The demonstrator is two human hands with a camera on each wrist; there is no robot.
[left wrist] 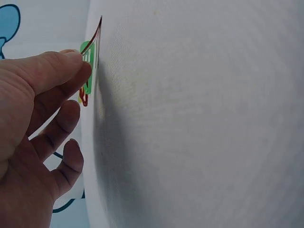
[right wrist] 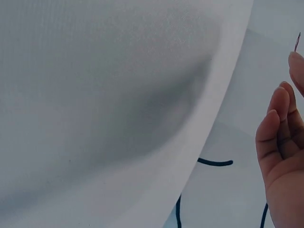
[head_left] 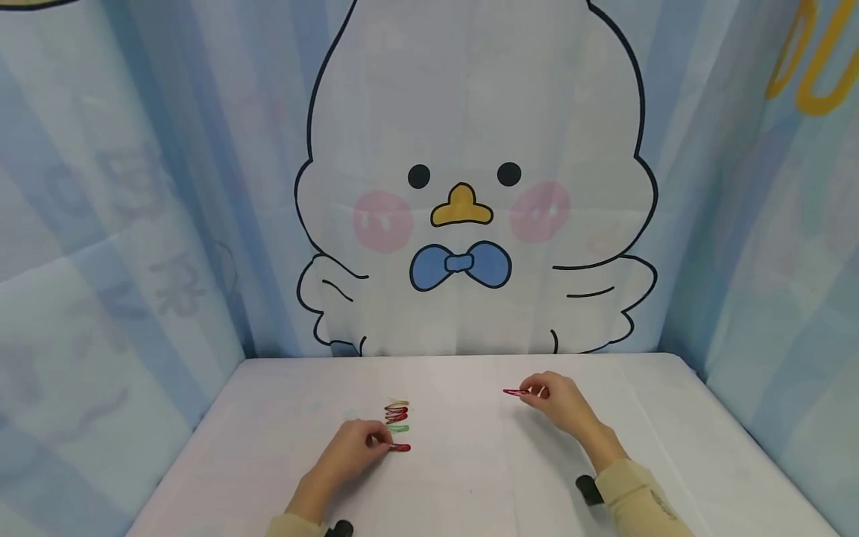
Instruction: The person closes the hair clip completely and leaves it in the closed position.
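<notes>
My left hand (head_left: 356, 450) pinches a red snap hair clip (head_left: 402, 447) between thumb and finger, low over the table. In the left wrist view this clip (left wrist: 99, 27) shows as a thin, dark red bent strip beyond the fingertips. Just behind it lie a green hair clip (head_left: 399, 429), several red hair clips (head_left: 396, 412) and a pale yellowish one (head_left: 399, 402), lined up in a column. On the right, my other hand (head_left: 558, 403) holds a red hair clip (head_left: 513, 391) by one end, raised above the table. Only that clip's tip (right wrist: 298, 42) shows in the right wrist view.
A white-covered table (head_left: 470, 485) carries the clips. Behind it hangs a cloth backdrop (head_left: 470, 313) with a cartoon bird, and blue striped curtains (head_left: 772, 283) close off both sides. Dark wrist devices (head_left: 589, 490) sit at the sleeves.
</notes>
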